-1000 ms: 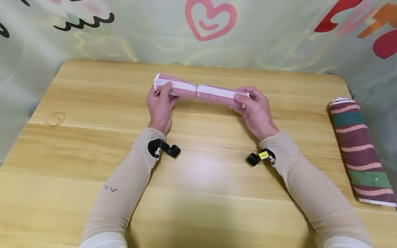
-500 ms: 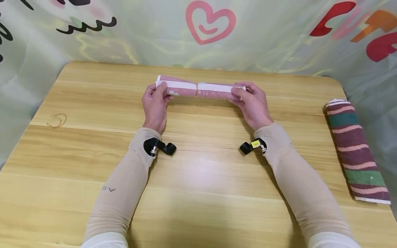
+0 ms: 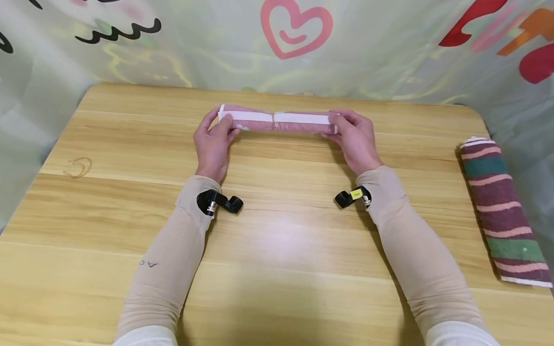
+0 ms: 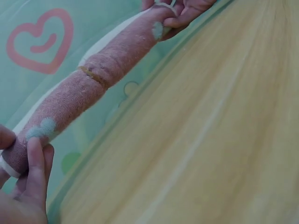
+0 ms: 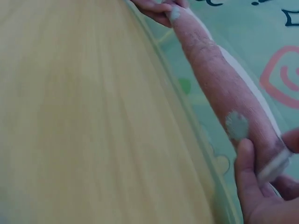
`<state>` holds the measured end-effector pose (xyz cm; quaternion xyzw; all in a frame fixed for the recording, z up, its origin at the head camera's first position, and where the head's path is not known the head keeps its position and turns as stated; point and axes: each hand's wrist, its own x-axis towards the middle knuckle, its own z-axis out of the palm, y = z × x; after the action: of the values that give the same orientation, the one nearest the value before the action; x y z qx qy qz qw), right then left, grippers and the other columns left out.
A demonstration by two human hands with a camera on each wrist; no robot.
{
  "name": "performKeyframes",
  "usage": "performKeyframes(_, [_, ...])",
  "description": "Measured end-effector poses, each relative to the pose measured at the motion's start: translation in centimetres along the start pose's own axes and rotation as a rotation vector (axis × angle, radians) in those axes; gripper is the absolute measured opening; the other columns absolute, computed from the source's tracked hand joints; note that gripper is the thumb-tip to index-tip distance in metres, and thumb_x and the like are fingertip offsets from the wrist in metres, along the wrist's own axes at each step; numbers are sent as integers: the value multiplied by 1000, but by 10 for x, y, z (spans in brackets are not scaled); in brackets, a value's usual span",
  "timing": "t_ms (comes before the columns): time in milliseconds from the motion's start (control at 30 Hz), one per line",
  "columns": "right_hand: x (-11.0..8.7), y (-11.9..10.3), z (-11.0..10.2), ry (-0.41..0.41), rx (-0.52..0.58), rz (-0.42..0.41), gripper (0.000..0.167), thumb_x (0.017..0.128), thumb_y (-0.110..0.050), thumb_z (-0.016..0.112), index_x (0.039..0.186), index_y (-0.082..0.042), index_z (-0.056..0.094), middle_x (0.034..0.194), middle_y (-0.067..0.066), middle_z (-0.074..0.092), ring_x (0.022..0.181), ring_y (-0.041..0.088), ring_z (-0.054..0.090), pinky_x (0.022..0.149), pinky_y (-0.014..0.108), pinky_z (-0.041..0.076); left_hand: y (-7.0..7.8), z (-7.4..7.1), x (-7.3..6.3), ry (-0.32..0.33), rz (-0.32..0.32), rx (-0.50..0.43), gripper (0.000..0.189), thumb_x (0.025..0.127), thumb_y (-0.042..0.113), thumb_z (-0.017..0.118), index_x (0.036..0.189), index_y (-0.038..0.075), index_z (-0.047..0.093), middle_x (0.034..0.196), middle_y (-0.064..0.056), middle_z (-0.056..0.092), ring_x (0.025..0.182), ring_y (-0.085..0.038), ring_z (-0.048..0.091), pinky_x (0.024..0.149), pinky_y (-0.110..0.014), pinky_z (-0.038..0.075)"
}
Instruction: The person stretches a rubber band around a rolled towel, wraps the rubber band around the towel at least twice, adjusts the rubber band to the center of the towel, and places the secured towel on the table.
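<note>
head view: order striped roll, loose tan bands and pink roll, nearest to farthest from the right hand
1. Pink roll: its right end is in the right hand
2. Striped roll: off to the right
3. Loose tan bands: far left

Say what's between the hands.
Head view: a pink rolled cloth, thin band round its middle, held near its ends by left hand and right hand.

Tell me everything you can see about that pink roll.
The pink roll looks like towelling, wound into a slim tube. A white strip runs along its length, white trim edges its ends, and pale blue-green patches mark it. A thin brownish band cinches its middle. The left hand grips one end and the right hand the other, holding it roughly level above the table.
</note>
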<state>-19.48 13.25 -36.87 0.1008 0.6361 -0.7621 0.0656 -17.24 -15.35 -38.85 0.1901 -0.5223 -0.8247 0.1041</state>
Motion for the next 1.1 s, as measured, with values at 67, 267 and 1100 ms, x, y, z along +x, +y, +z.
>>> performKeyframes(67, [0,-1,-2,-13,-17,19,28,101,-12,64,126,1,65,132,11,55,106,19,66,89,23,63,1,0,0,6,-2,8,41,96,5,70,136,13,67,94,-6,70,82,-11,68,79,-19,63])
performKeyframes(267, [1,-3,-7,-16,-54,41,39,99,-13,68,135,2,63,136,14,57,105,18,67,86,21,63,4,-1,-4,31,8,83,38,96,3,70,134,9,69,110,-7,67,90,-10,68,87,-18,61])
performKeyframes(1100, [-4,-3,-13,66,12,23,40,86,1,80,124,6,70,110,11,63,86,20,71,72,25,65,11,-3,-12,-44,-16,232,36,97,4,59,131,4,70,143,-7,63,128,-11,56,110,-21,50])
